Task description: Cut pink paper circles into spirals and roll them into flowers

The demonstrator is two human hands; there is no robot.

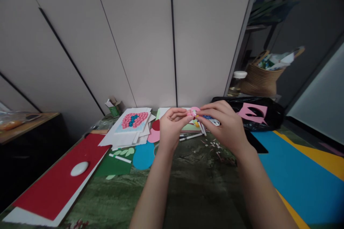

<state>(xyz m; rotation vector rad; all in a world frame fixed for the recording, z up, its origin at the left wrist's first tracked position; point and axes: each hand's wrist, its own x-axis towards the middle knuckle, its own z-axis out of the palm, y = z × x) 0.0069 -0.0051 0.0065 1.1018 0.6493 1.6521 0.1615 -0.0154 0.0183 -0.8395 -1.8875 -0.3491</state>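
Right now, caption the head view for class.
Left hand and right hand hold a small pink craft piece above a green table.

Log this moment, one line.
left hand: holding small pink piece | right hand: holding same piece | left side: white oval object on red sheet

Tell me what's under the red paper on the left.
White paper sticks out along the near and right edges of the red paper. Anything else beneath is covered and can't be seen.

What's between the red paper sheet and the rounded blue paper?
A dark green paper sheet, a white marker pen and pale green paper leaf cutouts, in the head view.
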